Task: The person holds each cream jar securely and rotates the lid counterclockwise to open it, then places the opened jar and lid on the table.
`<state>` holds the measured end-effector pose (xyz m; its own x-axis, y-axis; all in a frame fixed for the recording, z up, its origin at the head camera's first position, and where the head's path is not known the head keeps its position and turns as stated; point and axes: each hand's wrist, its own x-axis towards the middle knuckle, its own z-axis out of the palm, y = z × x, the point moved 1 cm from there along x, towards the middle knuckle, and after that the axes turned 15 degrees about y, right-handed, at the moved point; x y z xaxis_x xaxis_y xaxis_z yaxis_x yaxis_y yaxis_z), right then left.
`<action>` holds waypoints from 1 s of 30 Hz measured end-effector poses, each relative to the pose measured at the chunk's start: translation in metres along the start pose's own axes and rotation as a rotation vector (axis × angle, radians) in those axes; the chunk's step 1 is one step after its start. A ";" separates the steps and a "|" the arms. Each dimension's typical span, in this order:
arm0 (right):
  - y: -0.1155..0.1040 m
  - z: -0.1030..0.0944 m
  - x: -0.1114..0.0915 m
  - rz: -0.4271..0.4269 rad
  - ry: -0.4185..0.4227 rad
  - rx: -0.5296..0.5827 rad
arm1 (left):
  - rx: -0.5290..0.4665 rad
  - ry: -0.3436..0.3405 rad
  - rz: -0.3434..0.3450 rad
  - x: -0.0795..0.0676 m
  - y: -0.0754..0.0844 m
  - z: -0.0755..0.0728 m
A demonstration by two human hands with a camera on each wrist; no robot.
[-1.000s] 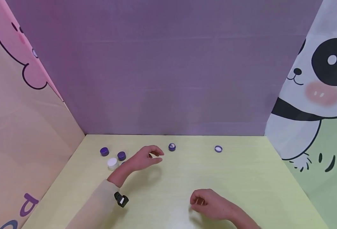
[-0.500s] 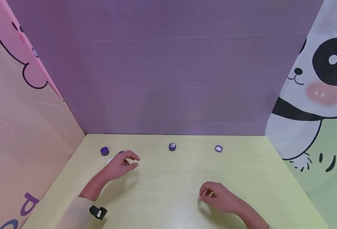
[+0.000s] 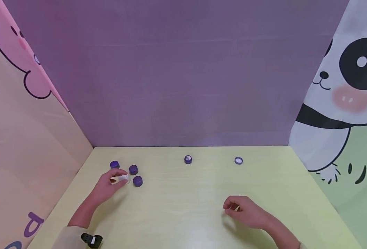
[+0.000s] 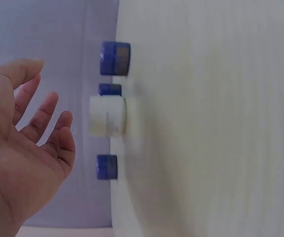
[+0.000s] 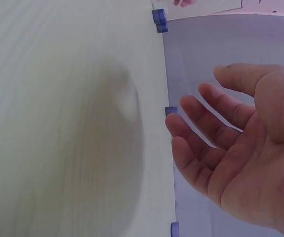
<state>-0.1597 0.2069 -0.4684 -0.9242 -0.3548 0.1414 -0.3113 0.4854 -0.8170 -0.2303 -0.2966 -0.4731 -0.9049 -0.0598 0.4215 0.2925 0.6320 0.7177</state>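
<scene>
My left hand [image 3: 107, 186] hovers at the left of the table, thumb and fingers spread loosely before a small white jar [image 3: 123, 177]. In the left wrist view a gap shows between that hand and the white jar [image 4: 107, 116]. Around the white jar stand three small purple jars: one behind left [image 3: 114, 164], one behind right [image 3: 133, 169] and one to the right [image 3: 137, 181]. My right hand [image 3: 245, 211] hangs above the front right of the table, fingers loosely bent, holding nothing.
Farther back stands a purple jar with a whitish patch on top [image 3: 188, 159]. To its right lies a purple ring-shaped piece with a white centre [image 3: 238, 160]. A purple wall [image 3: 183, 86] closes the back of the table [image 3: 177, 214]; printed panels flank it.
My left hand has moved left, from beyond the jar group to the white jar, uncovering the purple jars to its right. My right hand has shifted slightly right.
</scene>
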 end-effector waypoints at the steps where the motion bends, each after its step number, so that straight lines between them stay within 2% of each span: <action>1: 0.001 -0.001 0.000 0.004 0.002 -0.003 | 0.007 0.005 -0.008 -0.001 -0.003 -0.001; 9: 0.012 -0.015 -0.002 0.028 0.033 -0.035 | 0.024 0.018 -0.053 0.000 -0.026 -0.004; 16: 0.019 -0.023 -0.003 0.054 0.056 -0.046 | 0.064 0.019 -0.099 0.004 -0.038 -0.006; 20: 0.018 -0.024 -0.005 0.046 0.061 -0.048 | 0.119 -0.016 -0.113 0.005 -0.040 -0.005; 27: 0.017 -0.021 -0.005 0.031 0.032 -0.044 | 0.292 -0.094 -0.103 0.004 -0.038 -0.004; 30: 0.020 -0.020 -0.004 0.028 0.027 -0.038 | 0.332 -0.119 -0.134 0.005 -0.037 -0.003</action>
<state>-0.1665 0.2340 -0.4736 -0.9381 -0.3192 0.1342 -0.2930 0.5253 -0.7989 -0.2448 -0.3226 -0.4955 -0.9637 -0.0806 0.2545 0.0709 0.8420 0.5348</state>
